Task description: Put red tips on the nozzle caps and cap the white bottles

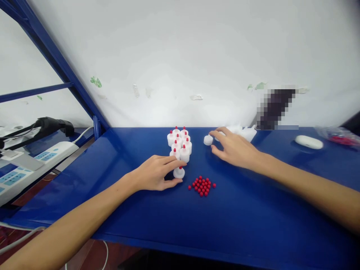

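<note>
My left hand [159, 172] has its thumb and fingers around a white cap with a red tip [179, 173], nearest me of the white pieces. Behind it stands a cluster of several white caps with red tips [184, 153]. Several small red beads [201, 186] lie loosely grouped on the blue table [242, 217], right of my left hand. My right hand [232, 148] is spread, thumb and fingers apart, just right of a white cap without a red tip [208, 140]. More white pieces [247, 133] lie partly hidden behind my right hand.
A white oval case [309, 142] and a clear bag with red pieces [341, 139] lie at the right. A blurred dark object [277, 108] leans on the wall. Power strips [42, 161] and a blue frame [81, 99] stand at the left.
</note>
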### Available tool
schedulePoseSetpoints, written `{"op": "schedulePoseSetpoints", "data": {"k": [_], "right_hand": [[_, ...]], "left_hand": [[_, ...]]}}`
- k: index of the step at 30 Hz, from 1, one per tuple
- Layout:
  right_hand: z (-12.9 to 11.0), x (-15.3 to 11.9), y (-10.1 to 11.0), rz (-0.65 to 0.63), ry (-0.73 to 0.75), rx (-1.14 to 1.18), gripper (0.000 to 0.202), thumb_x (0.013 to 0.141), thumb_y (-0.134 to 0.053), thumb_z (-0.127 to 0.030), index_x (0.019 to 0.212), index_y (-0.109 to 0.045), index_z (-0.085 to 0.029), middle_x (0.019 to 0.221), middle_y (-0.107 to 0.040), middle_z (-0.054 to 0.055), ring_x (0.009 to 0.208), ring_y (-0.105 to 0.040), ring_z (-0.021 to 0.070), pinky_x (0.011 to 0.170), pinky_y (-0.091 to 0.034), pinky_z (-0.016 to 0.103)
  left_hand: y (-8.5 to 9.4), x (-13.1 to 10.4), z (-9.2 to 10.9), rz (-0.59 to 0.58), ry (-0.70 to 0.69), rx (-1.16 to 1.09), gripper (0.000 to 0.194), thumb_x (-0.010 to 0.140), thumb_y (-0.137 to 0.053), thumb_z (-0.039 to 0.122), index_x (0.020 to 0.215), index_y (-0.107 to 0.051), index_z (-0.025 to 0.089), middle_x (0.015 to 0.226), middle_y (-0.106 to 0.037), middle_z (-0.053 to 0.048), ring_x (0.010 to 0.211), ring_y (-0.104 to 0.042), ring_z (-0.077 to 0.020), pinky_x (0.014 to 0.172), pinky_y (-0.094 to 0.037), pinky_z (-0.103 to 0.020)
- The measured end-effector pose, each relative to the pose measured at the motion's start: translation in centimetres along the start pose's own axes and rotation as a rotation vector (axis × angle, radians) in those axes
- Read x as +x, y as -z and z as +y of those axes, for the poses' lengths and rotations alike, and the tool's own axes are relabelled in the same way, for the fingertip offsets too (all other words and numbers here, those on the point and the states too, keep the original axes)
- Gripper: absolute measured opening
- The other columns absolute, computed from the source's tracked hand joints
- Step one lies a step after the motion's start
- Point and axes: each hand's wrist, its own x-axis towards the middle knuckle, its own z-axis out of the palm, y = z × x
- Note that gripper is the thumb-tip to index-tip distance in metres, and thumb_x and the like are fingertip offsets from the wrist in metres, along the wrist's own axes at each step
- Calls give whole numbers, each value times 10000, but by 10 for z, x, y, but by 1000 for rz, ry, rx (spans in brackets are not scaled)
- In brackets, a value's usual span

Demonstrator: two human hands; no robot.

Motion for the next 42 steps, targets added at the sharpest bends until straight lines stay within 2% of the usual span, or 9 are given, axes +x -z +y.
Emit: {"op": "schedulePoseSetpoints", "data": {"k": [6,9,12,16,23,29,32,37,42], "right_hand": [[11,0,-14,-63,57,37,525,1001,-385,-390,1514,-374,-281,1457,-505,145,1037,-681,313,799,-575,468],[12,0,-15,-112,116,29,508,1018,-349,-417,1516,-373,-321,1547,-416,117,1069,-678,312,773,-591,464],[12,0,-17,-138,162,32,517,1022,-333,-445,1511,-388,-285,1573,-387,96,1114,-666,312,774,-601,455],[12,-1,-16,-83,148,53,532,1019,-353,-412,1492,-409,-176,1502,-488,124,1199,-621,330,870,-579,486],[6,-3,-13,112,163,137,447,951,-487,-307,1373,-544,-170,1384,-605,119,1091,-680,290,763,-605,403],[0,-3,-12,427,279,282,295,881,-533,-144,1146,-658,-179,1166,-714,84,920,-714,197,645,-582,272],[-5,-4,-9,515,370,313,220,867,-524,-98,1013,-672,-169,1019,-736,78,800,-706,165,577,-546,242],[-18,-11,1,498,584,305,174,869,-523,-96,968,-650,-162,912,-723,57,703,-658,127,556,-495,228],[-42,-29,21,327,826,265,153,917,-489,-155,918,-638,-186,845,-689,15,570,-532,97,534,-414,251]], "left_hand": [[0,1,0,-48,-57,45,294,957,-555,419,1060,-663,165,783,-695,-33,615,-625,-126,598,-449,-239],[1,3,0,-67,-36,26,349,950,-572,461,1123,-659,171,754,-698,-24,591,-619,-128,591,-430,-238],[3,4,4,-63,-6,-30,418,947,-570,454,1249,-609,168,723,-690,-12,576,-614,-128,582,-428,-233],[1,6,16,-5,-56,-62,268,962,-519,319,1151,-646,176,659,-659,2,534,-584,-116,551,-424,-233],[-6,11,28,-66,-248,74,238,998,-495,314,1076,-666,168,609,-581,9,499,-520,-115,494,-369,-267],[-5,12,30,-85,-187,5,197,975,-492,237,1023,-673,173,712,-643,-15,573,-563,-123,535,-392,-276],[-3,12,32,-111,-144,-58,187,933,-505,211,1009,-673,175,737,-657,-21,597,-576,-129,551,-411,-272],[-2,10,30,-117,-85,-185,186,890,-510,139,951,-684,169,811,-688,-35,685,-633,-135,610,-463,-252],[0,11,28,-99,6,-431,125,876,-575,130,912,-693,148,851,-712,-56,687,-648,-128,625,-504,-232]]}}
